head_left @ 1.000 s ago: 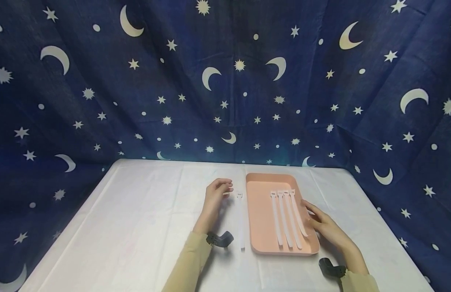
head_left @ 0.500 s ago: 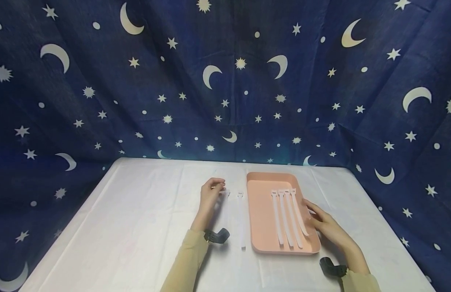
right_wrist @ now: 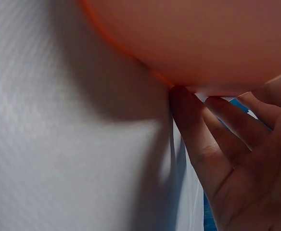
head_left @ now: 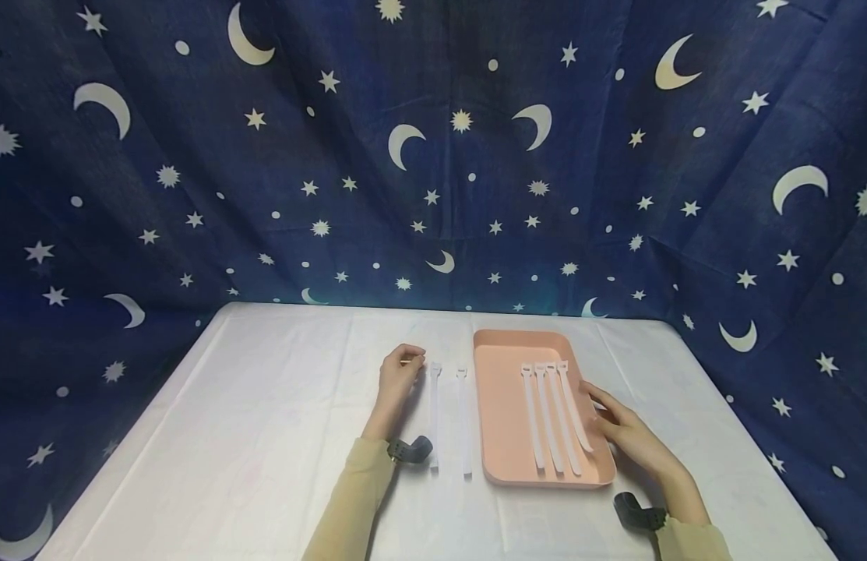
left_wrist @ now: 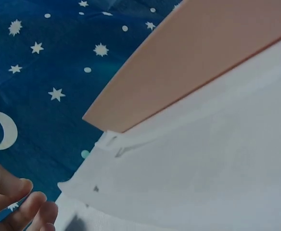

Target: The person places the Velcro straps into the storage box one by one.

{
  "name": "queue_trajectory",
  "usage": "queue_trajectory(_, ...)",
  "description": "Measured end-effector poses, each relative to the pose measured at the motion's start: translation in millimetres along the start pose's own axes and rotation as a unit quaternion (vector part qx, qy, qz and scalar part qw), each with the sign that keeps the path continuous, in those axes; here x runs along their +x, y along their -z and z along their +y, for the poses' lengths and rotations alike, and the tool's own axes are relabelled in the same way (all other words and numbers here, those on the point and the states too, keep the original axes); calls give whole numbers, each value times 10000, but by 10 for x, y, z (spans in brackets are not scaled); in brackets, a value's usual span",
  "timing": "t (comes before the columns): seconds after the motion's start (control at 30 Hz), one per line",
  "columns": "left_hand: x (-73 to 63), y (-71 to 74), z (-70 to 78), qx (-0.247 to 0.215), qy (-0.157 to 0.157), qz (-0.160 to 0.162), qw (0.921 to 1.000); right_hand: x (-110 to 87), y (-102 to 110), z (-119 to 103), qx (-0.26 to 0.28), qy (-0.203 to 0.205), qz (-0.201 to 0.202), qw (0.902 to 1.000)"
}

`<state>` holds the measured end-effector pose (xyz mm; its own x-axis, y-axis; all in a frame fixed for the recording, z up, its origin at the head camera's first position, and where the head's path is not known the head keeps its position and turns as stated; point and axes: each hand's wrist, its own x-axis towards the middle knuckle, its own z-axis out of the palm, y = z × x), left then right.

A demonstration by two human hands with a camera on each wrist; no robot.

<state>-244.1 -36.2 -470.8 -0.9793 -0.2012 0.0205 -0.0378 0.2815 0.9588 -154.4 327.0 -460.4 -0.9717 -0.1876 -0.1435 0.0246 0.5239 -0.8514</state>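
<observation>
My left hand (head_left: 396,382) hovers just left of two white cable ties lying lengthwise on the table. Its fingers are loosely bent, thumb near the fingertips, with nothing visible between them. The nearer cable tie (head_left: 435,413) lies beside that hand, parallel to the other cable tie (head_left: 464,421) by the tray. Several more white cable ties (head_left: 551,421) lie side by side in a shallow pink tray (head_left: 499,460), slotted heads toward the back. My right hand (head_left: 632,440) rests against the tray's right side; in the right wrist view its fingertips (right_wrist: 181,96) touch the tray's outer wall.
A white cloth (head_left: 265,436) covers the table. Behind it hangs a dark blue curtain (head_left: 363,156) with moons and stars. Each wrist wears a black band device, such as the left one (head_left: 410,449).
My left hand has released a cable tie onto the table, left of the other one, and drawn away to the left. The right hand has stayed at the tray.
</observation>
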Motion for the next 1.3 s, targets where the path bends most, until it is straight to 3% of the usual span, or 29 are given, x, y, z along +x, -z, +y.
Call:
queue_trajectory(0.5, 90, 24, -115, 684, -510, -422, 9955, 27, -6, 0, 3, -251, -43, 9997)
queue_trajectory(0.97, 109, -16, -196, 1392, -1024, -766, 9820, 11, 0, 14, -91, 45, 13, 9999)
queue_trajectory(1.13, 96, -24, -200, 1481, -1227, -774, 9783, 14, -1, 17, -144, 46, 14, 9999)
queue_trajectory(1.3, 86, -30, -198, 1319, -1223, -790, 9805, 18, 0, 18, -114, 65, -1, 9999)
